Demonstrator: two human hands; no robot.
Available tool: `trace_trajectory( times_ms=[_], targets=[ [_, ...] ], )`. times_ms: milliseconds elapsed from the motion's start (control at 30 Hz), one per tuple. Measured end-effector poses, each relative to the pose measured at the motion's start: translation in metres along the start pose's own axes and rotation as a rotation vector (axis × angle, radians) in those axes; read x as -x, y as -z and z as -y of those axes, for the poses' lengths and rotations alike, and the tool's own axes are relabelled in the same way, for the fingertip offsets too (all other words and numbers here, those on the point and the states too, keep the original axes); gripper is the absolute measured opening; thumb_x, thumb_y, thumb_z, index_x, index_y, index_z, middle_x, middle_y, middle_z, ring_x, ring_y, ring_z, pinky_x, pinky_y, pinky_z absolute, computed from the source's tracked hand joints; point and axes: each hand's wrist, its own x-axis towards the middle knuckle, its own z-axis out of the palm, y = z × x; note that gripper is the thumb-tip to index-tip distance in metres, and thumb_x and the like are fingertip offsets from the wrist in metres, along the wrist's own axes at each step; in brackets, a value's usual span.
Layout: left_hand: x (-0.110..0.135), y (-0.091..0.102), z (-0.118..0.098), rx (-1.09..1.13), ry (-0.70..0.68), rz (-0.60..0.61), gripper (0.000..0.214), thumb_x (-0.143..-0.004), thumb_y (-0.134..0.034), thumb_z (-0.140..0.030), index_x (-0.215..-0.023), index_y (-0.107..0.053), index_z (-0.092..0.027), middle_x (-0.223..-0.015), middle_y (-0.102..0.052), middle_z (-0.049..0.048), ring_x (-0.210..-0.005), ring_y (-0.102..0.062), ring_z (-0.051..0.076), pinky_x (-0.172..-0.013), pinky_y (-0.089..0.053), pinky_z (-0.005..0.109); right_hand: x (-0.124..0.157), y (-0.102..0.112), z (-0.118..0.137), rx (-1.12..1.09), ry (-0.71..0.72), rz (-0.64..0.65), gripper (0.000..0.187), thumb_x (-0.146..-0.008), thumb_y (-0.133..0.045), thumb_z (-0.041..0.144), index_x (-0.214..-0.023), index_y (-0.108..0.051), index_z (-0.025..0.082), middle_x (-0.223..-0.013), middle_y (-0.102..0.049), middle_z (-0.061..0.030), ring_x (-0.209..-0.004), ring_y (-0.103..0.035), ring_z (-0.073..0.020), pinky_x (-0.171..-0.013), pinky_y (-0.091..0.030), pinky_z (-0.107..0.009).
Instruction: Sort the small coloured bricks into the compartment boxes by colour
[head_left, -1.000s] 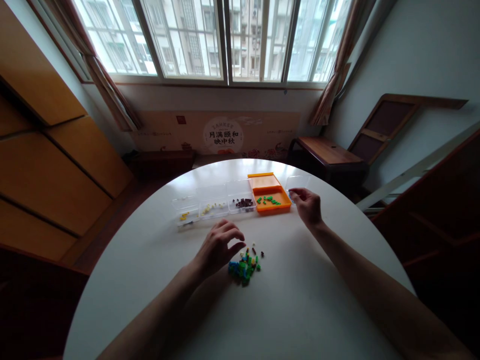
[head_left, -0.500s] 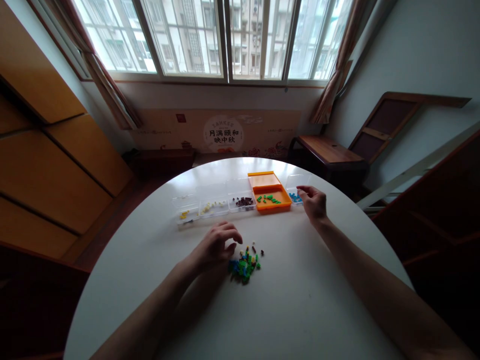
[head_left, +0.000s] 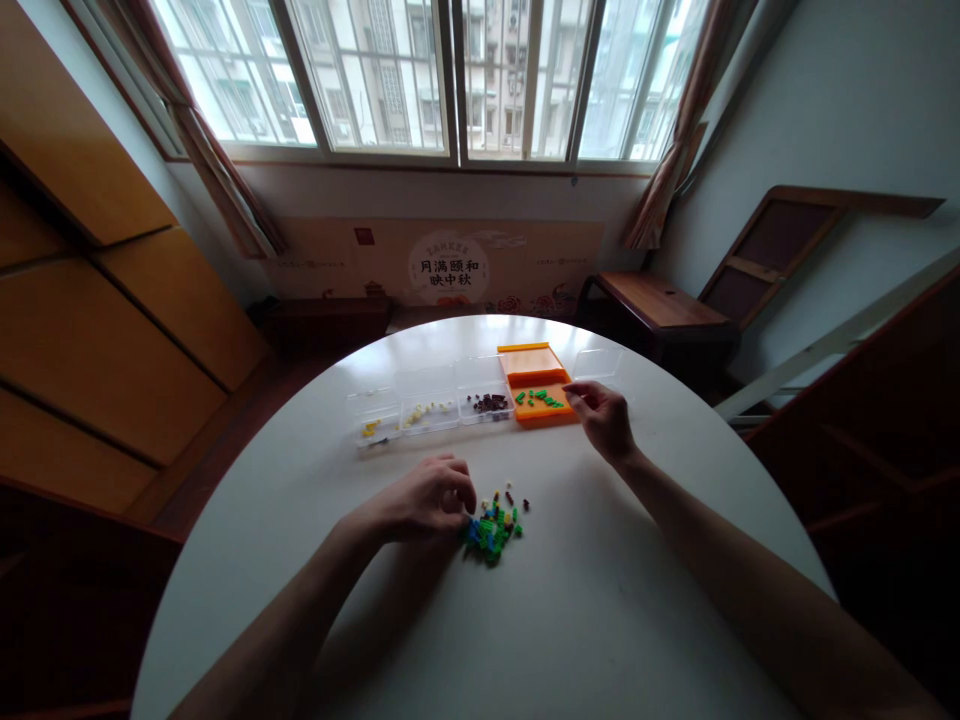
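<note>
A mixed pile of small building bricks [head_left: 491, 540], mostly green with some blue, yellow and brown, lies on the white table. At its left edge, my left hand [head_left: 427, 497] has thumb and fingers curled together; anything between them is too small to make out. My right hand [head_left: 606, 425] hovers by the right side of the orange box [head_left: 546, 419], its fingertips pinched over that rim. Whatever the pinch holds cannot be made out. Green bricks [head_left: 551, 402] lie inside this box. Behind my right hand, a clear box with a raised lid [head_left: 598, 362] is partly hidden.
Left of the orange box stand clear open boxes in a row, holding dark brown bricks [head_left: 489, 403], cream bricks [head_left: 421, 411] and yellow bricks [head_left: 370, 428]. The round white table [head_left: 585, 620] has its far edge beyond them. A wooden chair [head_left: 660, 300] stands behind on the right.
My right hand has moved left from the clear box of blue bricks to the orange box's right side. My left hand has shifted slightly down and left, its fingers drawn closer together.
</note>
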Motion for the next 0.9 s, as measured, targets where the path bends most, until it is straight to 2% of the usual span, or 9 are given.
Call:
trace_trajectory(
  times_ms=[167, 367, 467, 633, 767, 900],
  targets=[
    [-0.002, -0.003, 0.003, -0.008, -0.061, -0.030, 0.012, -0.077, -0.062, -0.014, -0.074, -0.071, -0.021, -0.075, -0.062, 0.0001, -0.074, -0.055, 0.013, -0.073, -0.043, 0.023, 0.010, -0.008, 0.011, 0.008, 0.060, 0.081, 0.022, -0.081, -0.059, 0.031, -0.088, -0.072, 0.015, -0.080, -0.069, -0.0066, -0.064, -0.056, -0.0148, -0.061, -0.046, -0.027],
    [-0.006, -0.006, 0.001, -0.047, -0.045, -0.069, 0.011, -0.079, -0.059, -0.014, -0.071, -0.066, -0.019, -0.076, -0.061, 0.0008, -0.073, -0.055, 0.013, -0.070, -0.043, 0.022, 0.025, -0.019, 0.027, -0.013, 0.160, 0.276, 0.015, -0.082, -0.059, 0.025, -0.084, -0.071, 0.016, -0.077, -0.068, -0.0047, -0.061, -0.054, -0.0127, -0.060, -0.045, -0.026],
    [-0.009, -0.009, 0.000, 0.001, -0.077, -0.151, 0.010, -0.081, -0.056, -0.014, -0.074, -0.063, -0.017, -0.077, -0.062, 0.0017, -0.073, -0.056, 0.013, -0.069, -0.044, 0.023, 0.034, -0.023, 0.036, -0.037, 0.175, 0.417, 0.014, -0.082, -0.060, 0.025, -0.084, -0.071, 0.016, -0.074, -0.067, -0.0037, -0.059, -0.052, -0.0116, -0.057, -0.043, -0.024],
    [-0.012, -0.015, -0.004, 0.106, -0.027, -0.370, 0.010, -0.087, -0.054, -0.019, -0.083, -0.062, -0.016, -0.079, -0.064, 0.0026, -0.071, -0.058, 0.012, -0.067, -0.047, 0.023, 0.048, -0.027, 0.051, -0.087, 0.110, 0.684, 0.017, -0.082, -0.063, 0.028, -0.087, -0.074, 0.016, -0.070, -0.068, -0.0024, -0.059, -0.052, -0.0105, -0.055, -0.040, -0.022],
    [-0.015, -0.018, -0.009, 0.053, -0.046, -0.516, 0.010, -0.088, -0.055, -0.019, -0.082, -0.062, -0.016, -0.076, -0.063, 0.0021, -0.069, -0.058, 0.011, -0.064, -0.047, 0.023, 0.055, -0.030, 0.057, -0.124, 0.075, 0.711, 0.018, -0.081, -0.064, 0.030, -0.085, -0.074, 0.015, -0.068, -0.068, -0.0022, -0.058, -0.052, -0.0105, -0.054, -0.039, -0.022],
    [-0.017, -0.020, -0.013, -0.012, -0.091, -0.546, 0.013, -0.089, -0.055, -0.021, -0.080, -0.062, -0.016, -0.075, -0.063, 0.0021, -0.070, -0.058, 0.012, -0.066, -0.048, 0.024, 0.057, -0.031, 0.057, -0.130, 0.081, 0.659, 0.018, -0.081, -0.065, 0.031, -0.082, -0.074, 0.015, -0.068, -0.067, -0.0025, -0.058, -0.052, -0.0109, -0.054, -0.039, -0.022]
  ],
)
